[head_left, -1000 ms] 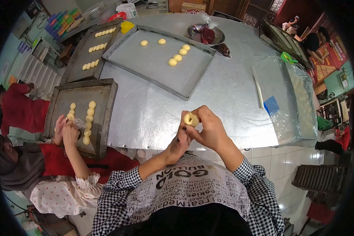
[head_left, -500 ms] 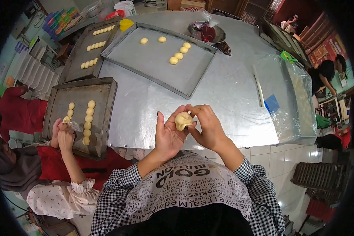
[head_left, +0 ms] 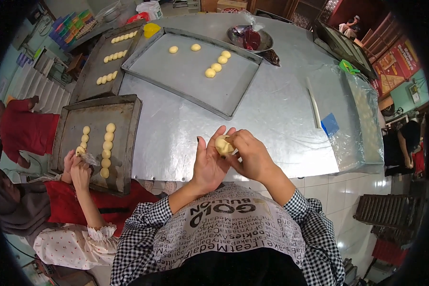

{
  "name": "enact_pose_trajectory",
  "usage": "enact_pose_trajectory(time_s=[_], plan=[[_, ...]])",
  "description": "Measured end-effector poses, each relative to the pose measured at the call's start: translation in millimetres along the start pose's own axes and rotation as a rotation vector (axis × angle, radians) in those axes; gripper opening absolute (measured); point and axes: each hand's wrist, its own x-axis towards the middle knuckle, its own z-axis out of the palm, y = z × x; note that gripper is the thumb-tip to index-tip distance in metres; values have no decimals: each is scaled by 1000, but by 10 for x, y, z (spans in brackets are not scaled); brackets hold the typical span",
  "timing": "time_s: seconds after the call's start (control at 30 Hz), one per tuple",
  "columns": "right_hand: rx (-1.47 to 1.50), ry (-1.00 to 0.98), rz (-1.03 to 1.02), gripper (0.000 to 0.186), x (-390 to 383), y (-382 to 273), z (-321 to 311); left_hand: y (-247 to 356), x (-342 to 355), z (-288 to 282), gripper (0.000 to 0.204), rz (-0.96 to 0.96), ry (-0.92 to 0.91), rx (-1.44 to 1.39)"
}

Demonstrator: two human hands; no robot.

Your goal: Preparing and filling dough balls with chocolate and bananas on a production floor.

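A pale yellow dough ball, uneven on top, is held between my hands above the near edge of the metal table. My left hand cradles it from below, palm up, its fingers stretched out and the thumb apart. From the other side, the bent fingers of my right hand pinch the dough and hide part of it. Beyond them lies a large metal baking tray. Inside it are two separate dough balls, one of them a dough ball, and a row of touching dough balls.
At left, a co-worker's hands hold clear plastic over a baking tray with two dough rows. Another tray stands behind. A metal bowl holds a dark red bag. Right are a plastic sheet and a pale stick.
My right fingers have closed further over the dough ball, which has turned and shifted slightly upward. My left hand has moved a little to the right. The trays have stayed put.
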Motion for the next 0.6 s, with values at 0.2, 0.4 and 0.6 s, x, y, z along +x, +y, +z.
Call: enact_pose_trajectory(time_s=[0.2, 0.4, 0.6], plan=[[-27, -158, -169, 29, -10, 136, 16, 108, 63, 15, 67, -104, 114, -28], [122, 8, -19, 42, -12, 15, 2, 57, 64, 12, 53, 4, 125, 140], [233, -68, -16, 39, 12, 16, -120, 90, 40, -4, 50, -19, 72, 8]])
